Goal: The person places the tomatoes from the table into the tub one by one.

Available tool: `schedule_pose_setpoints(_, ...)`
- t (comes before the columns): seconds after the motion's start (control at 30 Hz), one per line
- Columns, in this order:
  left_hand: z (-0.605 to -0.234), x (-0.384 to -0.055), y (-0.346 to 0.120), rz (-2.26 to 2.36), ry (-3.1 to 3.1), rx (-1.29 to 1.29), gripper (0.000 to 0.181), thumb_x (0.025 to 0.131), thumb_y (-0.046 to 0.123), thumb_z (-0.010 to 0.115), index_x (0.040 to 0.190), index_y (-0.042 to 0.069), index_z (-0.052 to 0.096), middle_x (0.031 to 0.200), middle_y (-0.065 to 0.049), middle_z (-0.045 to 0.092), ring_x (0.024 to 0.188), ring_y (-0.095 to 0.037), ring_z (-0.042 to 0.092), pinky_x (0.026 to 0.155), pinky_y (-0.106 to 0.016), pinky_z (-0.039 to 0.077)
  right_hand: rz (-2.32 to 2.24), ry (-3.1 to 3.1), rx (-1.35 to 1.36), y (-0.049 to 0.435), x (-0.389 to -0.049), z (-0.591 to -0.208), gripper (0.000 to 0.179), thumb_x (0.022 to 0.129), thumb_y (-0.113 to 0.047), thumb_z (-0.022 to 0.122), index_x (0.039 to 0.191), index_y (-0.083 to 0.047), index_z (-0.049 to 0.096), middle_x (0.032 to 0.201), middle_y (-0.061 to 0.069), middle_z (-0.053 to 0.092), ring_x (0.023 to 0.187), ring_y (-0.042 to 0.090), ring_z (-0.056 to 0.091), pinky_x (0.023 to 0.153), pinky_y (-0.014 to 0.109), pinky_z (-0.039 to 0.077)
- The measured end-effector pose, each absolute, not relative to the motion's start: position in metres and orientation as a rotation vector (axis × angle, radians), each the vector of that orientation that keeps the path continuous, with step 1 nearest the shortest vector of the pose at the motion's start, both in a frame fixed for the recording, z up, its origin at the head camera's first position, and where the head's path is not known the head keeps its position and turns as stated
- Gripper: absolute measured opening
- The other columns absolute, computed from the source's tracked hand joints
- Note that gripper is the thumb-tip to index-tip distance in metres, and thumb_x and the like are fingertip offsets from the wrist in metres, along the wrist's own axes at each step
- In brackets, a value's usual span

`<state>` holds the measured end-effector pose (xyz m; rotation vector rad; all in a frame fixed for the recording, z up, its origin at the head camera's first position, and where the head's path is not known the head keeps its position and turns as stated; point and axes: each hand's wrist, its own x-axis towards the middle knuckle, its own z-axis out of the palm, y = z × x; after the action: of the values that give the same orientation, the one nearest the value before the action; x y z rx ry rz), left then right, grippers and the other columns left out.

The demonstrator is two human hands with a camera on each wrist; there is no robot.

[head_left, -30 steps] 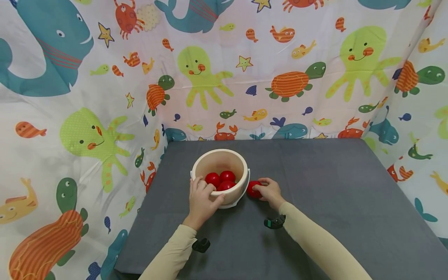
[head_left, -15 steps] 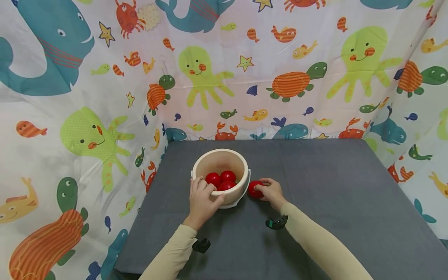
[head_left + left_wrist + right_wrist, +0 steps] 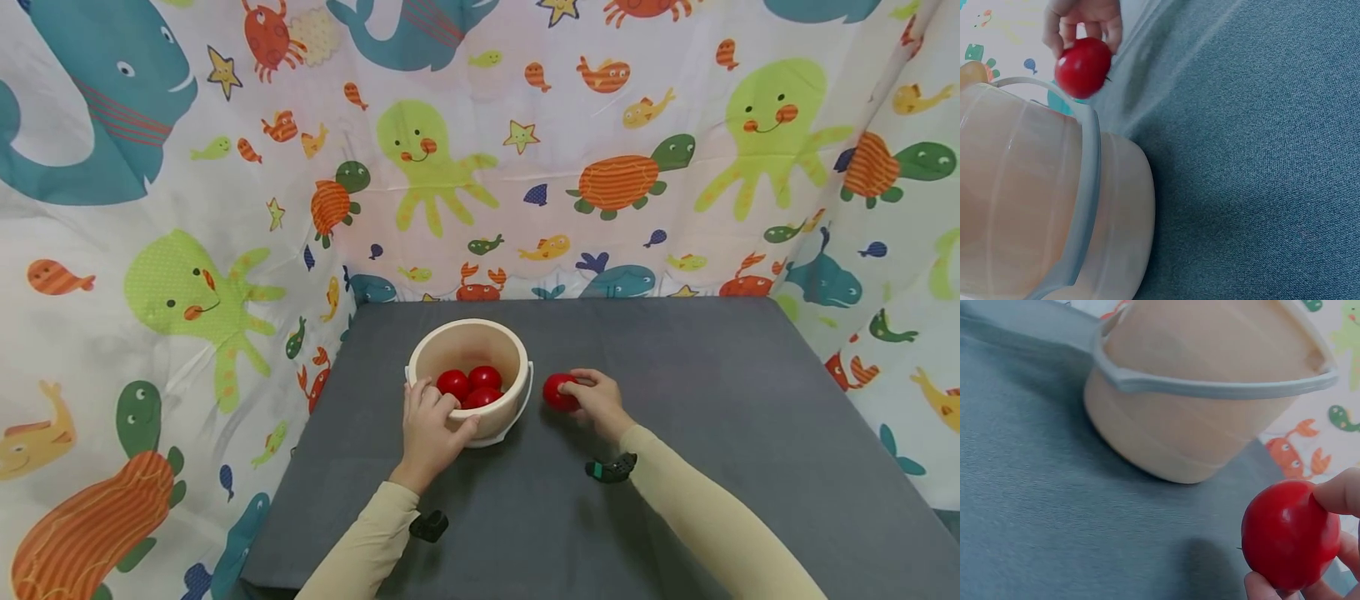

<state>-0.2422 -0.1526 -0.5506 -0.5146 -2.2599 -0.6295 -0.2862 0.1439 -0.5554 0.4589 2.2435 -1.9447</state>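
Note:
My left hand [image 3: 435, 429] grips the near left rim of a cream bucket [image 3: 491, 425], fingers over the edge and thumb along the outside. Several shiny red apples [image 3: 482, 397] lie inside the bucket. To the right of it, my right hand [image 3: 600, 400] pinches another red apple [image 3: 1291, 534] between thumb and fingers. A thin stem pokes from this apple, and its shadow falls on the cloth below, apart from it. In the left wrist view the held apple [image 3: 1083, 67] shows beyond the bucket's white handle [image 3: 1088, 169], which hangs down the side.
Dark grey cloth [image 3: 712, 417] covers the table. Behind and at both sides hangs a white curtain [image 3: 480, 200] printed with sea animals. Each wrist carries a small black device [image 3: 611, 468].
My right hand has moved right and slightly away from me with the apple, widening its gap from the bucket. The left hand keeps its grip on the rim.

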Motion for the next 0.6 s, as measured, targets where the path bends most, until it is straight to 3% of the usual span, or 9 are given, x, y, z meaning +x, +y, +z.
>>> schedule_pose_setpoints(0.37, -0.55, -0.241, -0.152, -0.649, -2.285, -0.51, 0.027, 0.079, 0.04, 0.069, 0.079, 0.014, 0.062, 0.085, -0.011, 0.061, 0.118, -0.044, 0.058, 0.105, -0.083, 0.031, -2.0, 2.257, 0.369, 0.172, -0.291, -0.497, 0.06, 0.095, -0.022, 0.069, 0.148, -0.008, 0.045, 0.154, 0.019, 0.046, 0.137, 0.039, 0.047, 0.106, 0.049, 0.053)
schedule_pose_setpoints(0.6, -0.551, -0.241, -0.153, -0.629, -2.264, -0.507, 0.026, 0.079, 0.039, 0.069, 0.078, 0.014, 0.062, 0.084, -0.01, 0.061, 0.117, -0.042, 0.057, 0.103, -0.083, 0.033, -2.055, 2.253, 0.298, 0.173, -0.295, -0.449, 0.06, 0.096, -0.02, 0.068, 0.15, -0.008, 0.043, 0.155, 0.019, 0.044, 0.141, 0.039, 0.044, 0.105, 0.048, 0.052)
